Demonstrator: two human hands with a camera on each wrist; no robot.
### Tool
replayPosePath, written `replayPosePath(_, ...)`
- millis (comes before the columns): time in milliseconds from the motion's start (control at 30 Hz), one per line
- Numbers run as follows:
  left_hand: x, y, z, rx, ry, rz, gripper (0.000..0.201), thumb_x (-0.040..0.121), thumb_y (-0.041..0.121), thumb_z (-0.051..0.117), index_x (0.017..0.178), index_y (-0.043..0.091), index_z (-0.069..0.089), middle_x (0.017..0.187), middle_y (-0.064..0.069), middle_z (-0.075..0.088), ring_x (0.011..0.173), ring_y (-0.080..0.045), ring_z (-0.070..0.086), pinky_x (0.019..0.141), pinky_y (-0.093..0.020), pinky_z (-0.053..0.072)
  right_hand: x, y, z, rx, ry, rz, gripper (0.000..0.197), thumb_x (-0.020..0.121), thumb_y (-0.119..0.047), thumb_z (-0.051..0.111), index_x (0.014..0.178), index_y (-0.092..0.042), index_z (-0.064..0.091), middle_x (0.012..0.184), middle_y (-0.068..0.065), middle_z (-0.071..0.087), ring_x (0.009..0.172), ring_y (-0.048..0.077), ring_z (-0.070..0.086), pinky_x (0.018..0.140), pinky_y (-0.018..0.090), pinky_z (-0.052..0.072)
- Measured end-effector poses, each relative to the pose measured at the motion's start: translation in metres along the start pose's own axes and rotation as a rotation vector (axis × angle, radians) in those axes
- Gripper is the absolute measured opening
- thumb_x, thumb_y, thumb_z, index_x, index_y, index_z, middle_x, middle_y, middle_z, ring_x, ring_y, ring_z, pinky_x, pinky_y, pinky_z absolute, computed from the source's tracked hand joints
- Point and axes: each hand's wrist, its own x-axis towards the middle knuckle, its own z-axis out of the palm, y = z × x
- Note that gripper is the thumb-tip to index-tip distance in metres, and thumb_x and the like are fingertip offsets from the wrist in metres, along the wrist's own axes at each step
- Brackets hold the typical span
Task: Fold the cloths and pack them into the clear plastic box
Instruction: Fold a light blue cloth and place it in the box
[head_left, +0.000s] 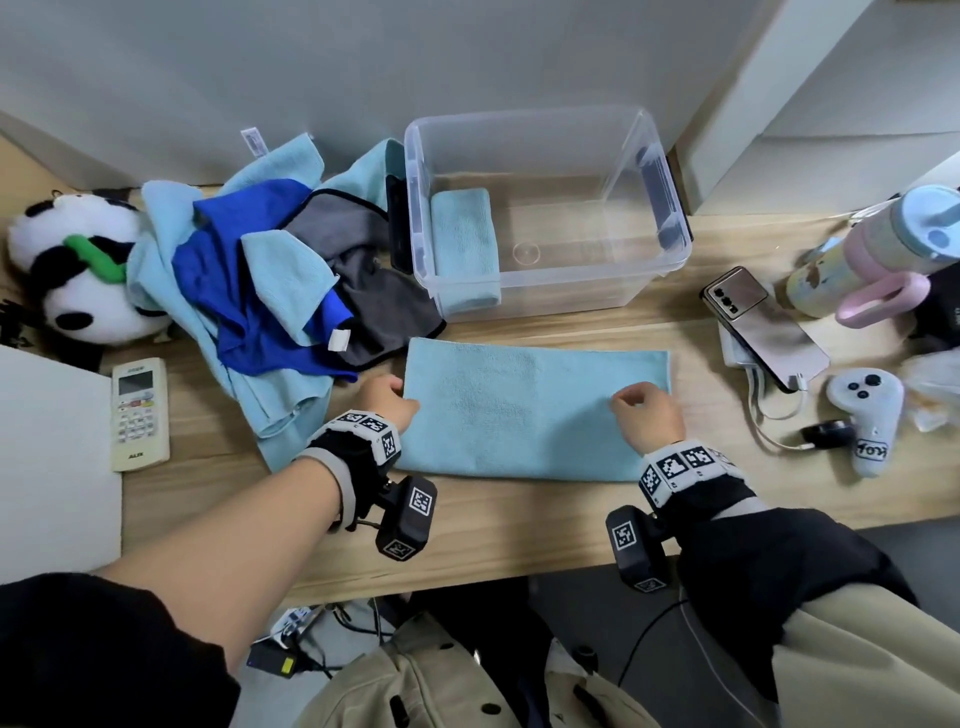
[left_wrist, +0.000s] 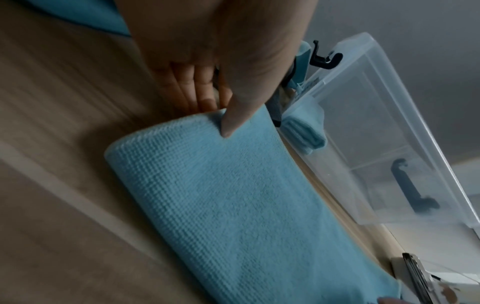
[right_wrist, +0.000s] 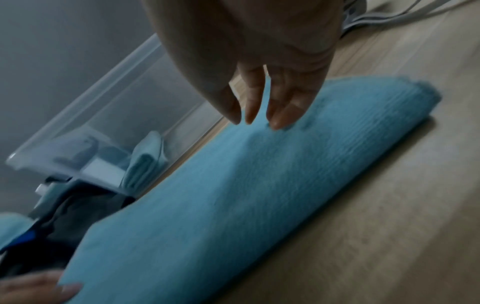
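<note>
A light blue cloth (head_left: 535, 410) (left_wrist: 233, 205) (right_wrist: 233, 195), folded into a long strip, lies flat on the wooden table in front of the clear plastic box (head_left: 644, 156) (left_wrist: 389, 144) (right_wrist: 116, 115). My left hand (head_left: 402, 397) (left_wrist: 218, 115) pinches the strip's left end, thumb (left_wrist: 231, 115) on top and fingers (left_wrist: 192, 88) behind the edge. My right hand (head_left: 628, 400) (right_wrist: 259, 121) hovers over the strip's right part, its straight fingertips (right_wrist: 278, 121) touching the cloth. One folded light blue cloth (head_left: 462, 249) (left_wrist: 306, 133) (right_wrist: 145, 162) stands inside the box at its left wall.
A heap of unfolded blue, light blue and grey cloths (head_left: 260, 275) lies left of the box, beside a panda plush (head_left: 78, 265). A remote (head_left: 140, 413) sits front left. A phone (head_left: 763, 327), a controller (head_left: 867, 421) and a bottle (head_left: 872, 249) crowd the right.
</note>
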Motion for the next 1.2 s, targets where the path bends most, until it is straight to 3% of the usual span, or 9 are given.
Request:
replayPosePath(100,-0.007,-0.007,0.004,-0.032,-0.08,-0.008,0.012,0.077,0.005,0.061,0.086,0.011,0.056,0.087,-0.007,0.06,0.079,-0.019,0.053,0.069,-0.024,0.038,-0.016,0.0,0.01,-0.042,0.015,-0.031,0.024,0.086,-0.016,0.054,0.109,-0.012,0.059,0.123,0.008,0.048,0.085,0.02,0.05,0.078,0.022,0.036)
replayPosePath(267,-0.028,-0.013,0.007,-0.153,-0.269,-0.083,0.025,0.078,-0.006,0.063,0.094,0.008,0.051,0.097,-0.007,0.055,0.08,-0.017,0.055,0.052,-0.019,0.046,-0.035,0.0,0.025,-0.2,-0.013,-0.053,0.052,0.082,-0.024,0.063,0.129,-0.011,0.044,0.14,0.012,0.032,0.128,0.035,0.032,0.105,0.036,0.029)
replayPosePath(333,-0.036,-0.014,0.009,-0.307,-0.339,-0.167,0.033,0.081,-0.005,0.062,0.109,0.008,0.05,0.104,-0.007,0.057,0.09,-0.019,0.057,0.063,-0.026,0.051,-0.041,-0.001,0.03,-0.267,-0.032,-0.058,0.064,0.08,-0.032,0.066,0.136,-0.017,0.037,0.147,0.007,0.026,0.133,0.032,0.024,0.104,0.04,0.031)
replayPosePath(433,-0.04,-0.012,0.01,-0.484,-0.254,-0.22,0.027,0.084,0.002,0.062,0.107,0.011,0.052,0.118,-0.011,0.061,0.094,-0.02,0.057,0.076,-0.033,0.049,-0.045,0.002,0.038,-0.324,-0.03,-0.077,0.072,0.077,-0.037,0.068,0.138,-0.026,0.032,0.151,0.001,0.019,0.135,0.029,0.021,0.103,0.043,0.031)
replayPosePath(567,-0.04,-0.014,0.009,-0.516,-0.084,-0.204,0.048,0.081,-0.001,0.063,0.126,0.007,0.046,0.113,-0.011,0.06,0.095,-0.022,0.057,0.067,-0.031,0.049,-0.04,0.004,0.041,-0.381,-0.03,-0.183,0.069,0.075,-0.039,0.068,0.136,-0.03,0.035,0.149,-0.001,0.021,0.135,0.028,0.021,0.104,0.042,0.029)
replayPosePath(700,-0.048,-0.026,0.013,-0.45,-0.153,-0.233,0.045,0.079,0.003,0.067,0.119,0.012,0.05,0.109,-0.007,0.056,0.099,-0.023,0.058,0.075,-0.034,0.051,-0.031,0.008,0.033,-0.381,-0.104,-0.329,0.071,0.077,-0.036,0.07,0.139,-0.029,0.036,0.152,0.0,0.02,0.138,0.028,0.018,0.11,0.041,0.025)
replayPosePath(900,-0.064,-0.041,0.021,-0.352,-0.296,-0.271,0.019,0.084,0.006,0.063,0.092,0.018,0.051,0.074,0.0,0.06,0.04,-0.001,0.058,0.055,-0.021,0.046,-0.021,0.007,0.024,-0.376,-0.088,-0.38,0.072,0.073,-0.03,0.073,0.137,-0.027,0.04,0.151,0.0,0.025,0.139,0.026,0.02,0.112,0.036,0.023)
replayPosePath(1033,-0.058,-0.042,0.022,-0.338,-0.219,-0.216,0.009,0.084,0.01,0.064,0.088,0.011,0.056,0.092,-0.008,0.06,0.078,-0.016,0.057,0.058,-0.023,0.046,-0.037,0.013,0.029,-0.356,0.087,-0.229,0.073,0.074,-0.033,0.071,0.138,-0.024,0.036,0.153,0.002,0.021,0.14,0.026,0.018,0.109,0.043,0.028)
replayPosePath(1200,-0.054,-0.037,0.014,-0.315,-0.25,-0.134,0.037,0.083,0.005,0.063,0.118,0.01,0.055,0.114,-0.009,0.06,0.08,-0.017,0.06,0.053,-0.022,0.05,-0.057,0.023,0.048,-0.394,0.099,-0.155,0.075,0.077,-0.044,0.066,0.139,-0.02,0.031,0.152,0.005,0.021,0.139,0.031,0.02,0.109,0.045,0.027)
